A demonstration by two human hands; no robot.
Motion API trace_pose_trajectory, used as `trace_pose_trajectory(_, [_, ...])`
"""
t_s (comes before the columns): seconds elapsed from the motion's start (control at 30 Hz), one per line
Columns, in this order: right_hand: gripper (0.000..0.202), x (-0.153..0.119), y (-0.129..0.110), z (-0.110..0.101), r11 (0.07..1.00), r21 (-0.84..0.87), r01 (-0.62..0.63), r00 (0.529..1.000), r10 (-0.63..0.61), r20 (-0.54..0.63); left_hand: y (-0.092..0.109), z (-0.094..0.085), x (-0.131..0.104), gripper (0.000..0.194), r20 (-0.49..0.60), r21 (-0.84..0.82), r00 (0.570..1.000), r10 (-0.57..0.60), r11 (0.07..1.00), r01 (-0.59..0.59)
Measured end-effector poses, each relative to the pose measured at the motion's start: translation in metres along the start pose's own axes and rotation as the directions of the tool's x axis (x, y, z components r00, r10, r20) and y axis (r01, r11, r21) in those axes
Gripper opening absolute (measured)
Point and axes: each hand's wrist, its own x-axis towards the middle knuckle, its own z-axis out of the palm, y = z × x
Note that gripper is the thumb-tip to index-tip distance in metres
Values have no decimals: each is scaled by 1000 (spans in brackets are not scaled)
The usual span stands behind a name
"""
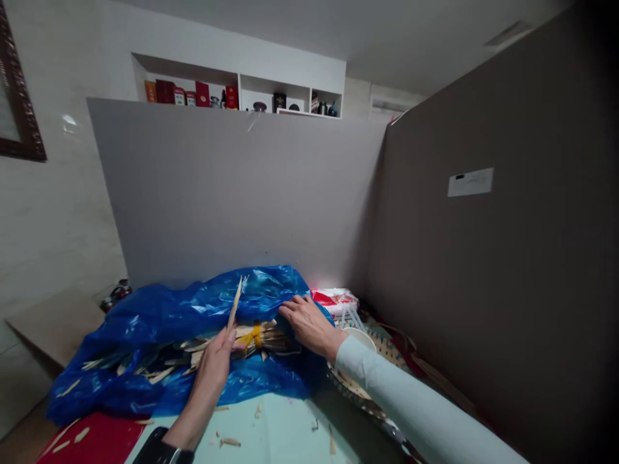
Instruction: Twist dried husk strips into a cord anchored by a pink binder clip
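My left hand (215,361) is closed on a thin pale strip (235,303), which points upward from its fingers. Beside that hand lies a bundle of similar dry strips (275,338), bound with a yellow tie (256,335). The bundle rests on a crumpled blue plastic bag (164,316), among loose strips. At the bundle's right end, my right hand (307,322) has its fingers bent and pressed together at the bag's edge. What those fingers hold, if anything, is too small to make out.
A woven basket (387,351) with a white bowl (360,338) stands at the right, near a red and white package (333,298). Scraps litter the pale green surface (285,432) and red sheet (97,441). Grey panels (242,193) rise behind and to the right.
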Motion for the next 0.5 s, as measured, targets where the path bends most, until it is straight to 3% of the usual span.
trace_pose_trajectory(0.2, [11, 6, -20, -4, 1000, -20, -11, 1000, 11, -1, 4, -3, -7, 56, 46, 147, 999, 24, 989, -31])
trace_pose_trajectory(0.5, [11, 10, -30, 13, 998, -48, 33, 999, -34, -13, 14, -6, -14, 52, 49, 279, 997, 59, 958, -70])
